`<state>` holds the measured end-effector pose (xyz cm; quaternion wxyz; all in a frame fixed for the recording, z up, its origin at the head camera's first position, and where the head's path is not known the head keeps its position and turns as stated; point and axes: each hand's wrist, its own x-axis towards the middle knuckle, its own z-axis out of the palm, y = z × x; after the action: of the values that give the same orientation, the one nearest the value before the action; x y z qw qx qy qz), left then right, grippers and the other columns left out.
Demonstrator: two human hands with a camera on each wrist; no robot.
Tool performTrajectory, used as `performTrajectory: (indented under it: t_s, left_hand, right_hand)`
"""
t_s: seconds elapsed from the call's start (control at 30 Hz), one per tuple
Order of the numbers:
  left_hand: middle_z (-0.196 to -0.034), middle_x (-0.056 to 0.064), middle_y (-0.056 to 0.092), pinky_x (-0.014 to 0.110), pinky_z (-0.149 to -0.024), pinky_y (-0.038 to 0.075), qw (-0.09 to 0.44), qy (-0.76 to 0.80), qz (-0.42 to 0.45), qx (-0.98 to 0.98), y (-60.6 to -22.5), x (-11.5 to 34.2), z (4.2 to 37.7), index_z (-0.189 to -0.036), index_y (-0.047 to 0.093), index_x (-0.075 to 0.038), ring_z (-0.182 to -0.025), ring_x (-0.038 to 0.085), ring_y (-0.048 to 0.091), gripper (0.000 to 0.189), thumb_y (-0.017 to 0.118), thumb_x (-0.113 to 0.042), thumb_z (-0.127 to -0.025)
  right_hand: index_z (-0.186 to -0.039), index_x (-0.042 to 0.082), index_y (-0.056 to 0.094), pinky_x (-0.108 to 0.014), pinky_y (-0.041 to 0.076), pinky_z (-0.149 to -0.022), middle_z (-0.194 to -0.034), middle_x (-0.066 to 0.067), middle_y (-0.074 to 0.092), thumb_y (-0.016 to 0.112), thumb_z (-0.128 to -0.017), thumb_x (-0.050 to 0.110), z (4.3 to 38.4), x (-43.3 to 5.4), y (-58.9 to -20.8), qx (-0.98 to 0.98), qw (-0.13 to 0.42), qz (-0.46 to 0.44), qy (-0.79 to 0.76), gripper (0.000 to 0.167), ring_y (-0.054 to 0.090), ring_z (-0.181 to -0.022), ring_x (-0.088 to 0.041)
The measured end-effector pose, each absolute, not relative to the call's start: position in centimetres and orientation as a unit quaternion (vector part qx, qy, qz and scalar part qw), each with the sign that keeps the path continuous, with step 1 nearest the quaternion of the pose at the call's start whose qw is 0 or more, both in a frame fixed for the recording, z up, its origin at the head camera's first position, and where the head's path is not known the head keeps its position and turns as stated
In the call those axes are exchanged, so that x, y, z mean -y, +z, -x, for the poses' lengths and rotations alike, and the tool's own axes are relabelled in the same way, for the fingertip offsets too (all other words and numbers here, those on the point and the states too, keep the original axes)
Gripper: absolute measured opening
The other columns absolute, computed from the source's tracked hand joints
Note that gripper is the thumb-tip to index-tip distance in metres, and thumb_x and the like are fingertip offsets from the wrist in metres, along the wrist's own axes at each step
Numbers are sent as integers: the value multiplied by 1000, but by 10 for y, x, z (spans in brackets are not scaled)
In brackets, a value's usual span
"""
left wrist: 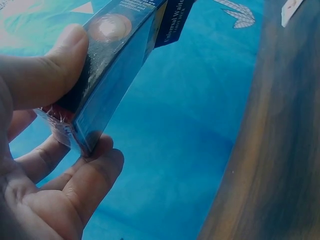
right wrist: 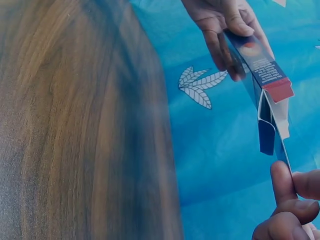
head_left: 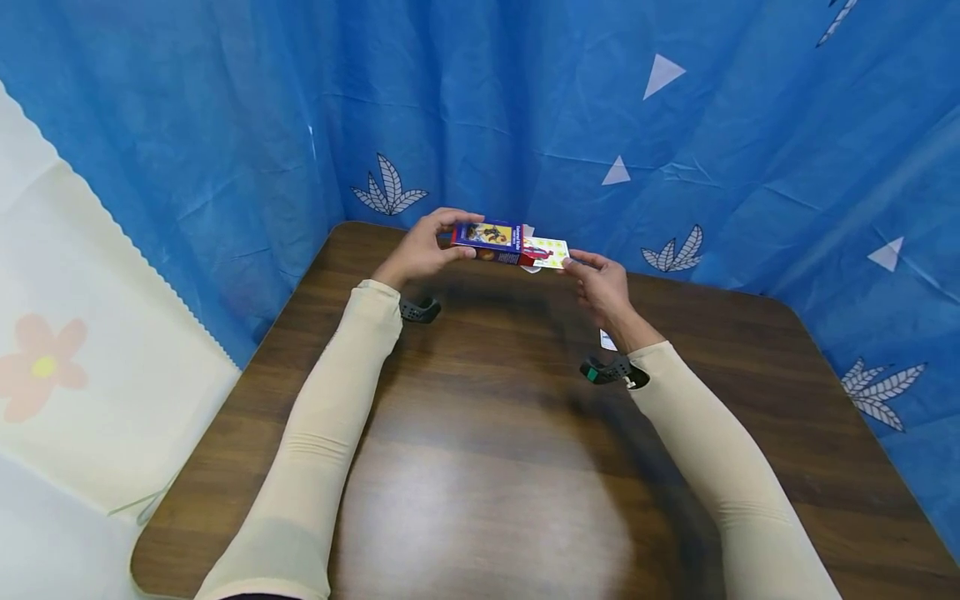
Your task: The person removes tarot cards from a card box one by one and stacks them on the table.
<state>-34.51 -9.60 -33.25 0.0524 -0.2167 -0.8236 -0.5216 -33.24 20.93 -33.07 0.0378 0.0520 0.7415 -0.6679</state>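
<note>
My left hand (head_left: 422, 250) grips a small blue card box (head_left: 491, 237) by its left end, thumb on the near side and fingers behind and below. The box is held up above the far side of the table, with "Universal Waite" printed on it. Its right end is open, and the red-edged flap (right wrist: 278, 91) sticks out in the right wrist view. Between thumb and fingers, my right hand (head_left: 606, 287) pinches a tarot card (head_left: 553, 252) with a red figure and yellow spots. The card's left end lies at the box's open mouth; in the right wrist view it shows edge-on.
A dark wooden table (head_left: 465, 400) lies below the hands. A white card (head_left: 607, 341) rests on it, partly hidden by the right wrist. Blue curtains (head_left: 495, 100) hang close behind the table's far edge, and a pale curtain (head_left: 112, 333) hangs at the left.
</note>
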Motion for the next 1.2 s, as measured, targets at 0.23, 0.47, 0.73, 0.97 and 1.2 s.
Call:
performTrajectory:
  t_s: [0.23, 0.47, 0.73, 0.97, 1.2]
  left_hand:
    - [-145, 7, 49, 50, -110, 41, 45, -521, 213, 825, -334, 96, 346, -136, 60, -23, -131, 29, 46, 51, 75, -26, -87]
    - [-145, 7, 48, 50, -109, 43, 36, -529, 202, 824, -332, 97, 345, -136, 60, -24, -130, 30, 47, 50, 74, -28, -88]
    - [-146, 5, 48, 48, -110, 42, 32, -526, 206, 825, -333, 97, 346, -136, 60, -24, -132, 28, 46, 51, 75, -28, -87]
    - [-144, 7, 49, 50, -109, 42, 35, -530, 209, 821, -334, 96, 346, -135, 60, -23, -130, 29, 48, 51, 75, -27, -87]
    - [-145, 8, 49, 51, -110, 42, 32, -529, 211, 822, -336, 94, 348, -136, 60, -22, -130, 30, 48, 51, 75, -26, -87]
  right_hand:
    - [-133, 9, 61, -21, 26, -40, -76, 7, 69, 65, -95, 19, 335, -223, -332, -723, 10, -52, -689, 39, 35, -46, -5]
    - [-133, 2, 60, -22, 26, -42, -70, 8, 53, 49, -102, 14, 342, -258, -335, -730, -11, -71, -680, 34, 32, -46, -6]
    - [-144, 6, 49, -22, 43, -57, -107, -7, 53, 37, -107, 22, 346, -301, -348, -854, -1, -98, -511, 42, 47, -71, -10]
    - [-132, 2, 57, -19, 49, -61, -118, -15, 56, 28, -102, 12, 356, -326, -366, -901, -5, -107, -420, 43, 55, -82, -13]
    - [-134, 1, 55, -29, 45, -72, -128, -21, 51, 29, -106, 18, 360, -339, -385, -930, 30, -84, -356, 41, 50, -101, -26]
